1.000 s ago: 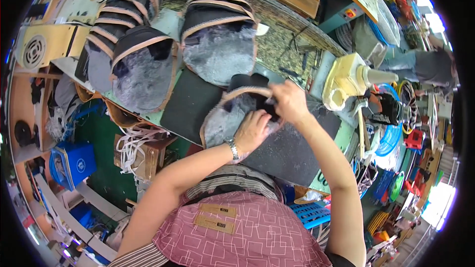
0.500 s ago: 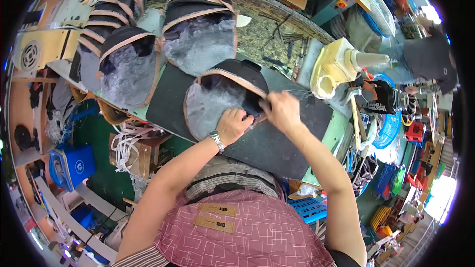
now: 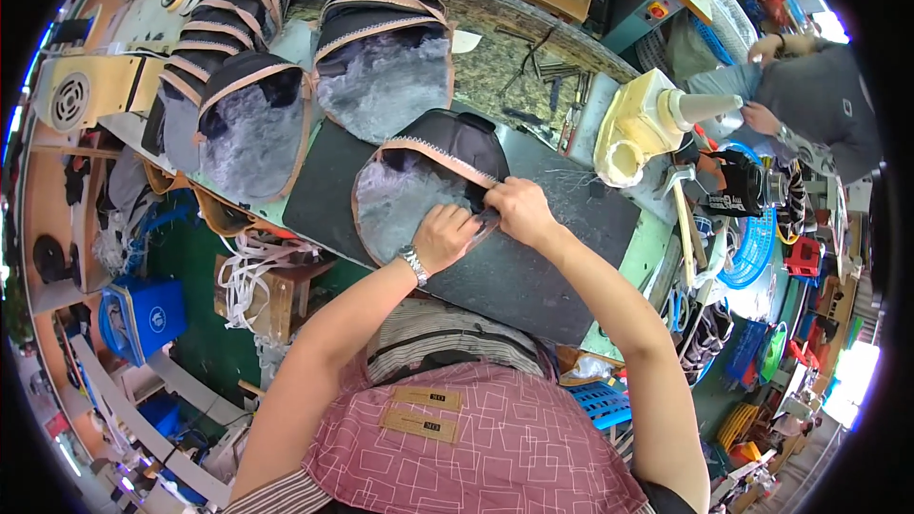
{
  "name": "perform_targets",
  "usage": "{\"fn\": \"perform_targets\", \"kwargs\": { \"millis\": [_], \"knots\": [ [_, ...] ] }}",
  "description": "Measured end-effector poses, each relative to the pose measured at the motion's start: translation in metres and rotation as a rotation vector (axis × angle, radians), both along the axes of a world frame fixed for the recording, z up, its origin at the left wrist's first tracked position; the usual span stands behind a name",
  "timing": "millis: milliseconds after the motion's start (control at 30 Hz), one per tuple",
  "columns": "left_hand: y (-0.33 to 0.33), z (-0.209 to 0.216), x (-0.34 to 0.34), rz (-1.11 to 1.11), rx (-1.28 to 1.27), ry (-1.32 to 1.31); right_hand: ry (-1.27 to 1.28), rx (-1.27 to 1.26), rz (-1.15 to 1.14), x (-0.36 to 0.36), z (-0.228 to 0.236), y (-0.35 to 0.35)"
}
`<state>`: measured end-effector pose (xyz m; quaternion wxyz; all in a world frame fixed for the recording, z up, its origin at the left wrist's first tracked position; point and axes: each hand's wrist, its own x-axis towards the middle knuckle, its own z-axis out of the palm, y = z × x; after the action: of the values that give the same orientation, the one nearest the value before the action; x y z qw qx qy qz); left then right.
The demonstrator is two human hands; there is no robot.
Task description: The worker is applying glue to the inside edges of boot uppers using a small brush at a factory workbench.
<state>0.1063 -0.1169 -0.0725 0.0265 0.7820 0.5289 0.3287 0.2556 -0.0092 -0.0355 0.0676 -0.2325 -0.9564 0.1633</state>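
Where right hand (image 3: 522,208) pinches slipper (image 3: 407,194), gripped edge partly hidden

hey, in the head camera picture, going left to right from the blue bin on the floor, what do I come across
Blue bin, wooden box with white straps, fur-lined piece being worked on, cream machine part with a cone, red plastic item.
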Motion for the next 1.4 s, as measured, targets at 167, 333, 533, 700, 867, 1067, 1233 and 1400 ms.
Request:
{"fn": "perform_targets", "kwargs": {
  "millis": [167,333,533,700,867,1067,1233,1400],
  "knots": [
    [0.000,-0.003,0.000,-0.039,0.008,0.020,0.153,-0.493,-0.520,0.000,0.021,0.021],
    [0.009,-0.002,0.005,-0.082,-0.104,0.121,-0.048,-0.423,-0.405,0.005,0.011,0.023],
    [0.007,0.010,0.006,0.143,-0.044,-0.083,-0.422,-0.267,-0.136,0.008,0.022,0.002],
    [0.021,0.030,0.012,0.055,-0.312,0.060,0.202,-0.132,-0.394,0.054,0.057,-0.010],
    [0.022,0.015,0.037,0.152,-0.354,0.418,0.862,-0.617,-0.927,0.139,0.087,0.020],
    [0.032,0.023,0.055,0.163,-0.355,0.639,0.696,-0.207,-1.071,0.160,0.044,0.059],
    [0.033,0.020,0.033,0.098,-0.356,0.275,0.938,-0.370,-1.175,0.164,0.024,0.073],
    [0.050,0.011,0.009,0.208,-0.529,-0.287,1.016,-0.992,-1.369,0.192,0.007,0.048]
  ]
}}
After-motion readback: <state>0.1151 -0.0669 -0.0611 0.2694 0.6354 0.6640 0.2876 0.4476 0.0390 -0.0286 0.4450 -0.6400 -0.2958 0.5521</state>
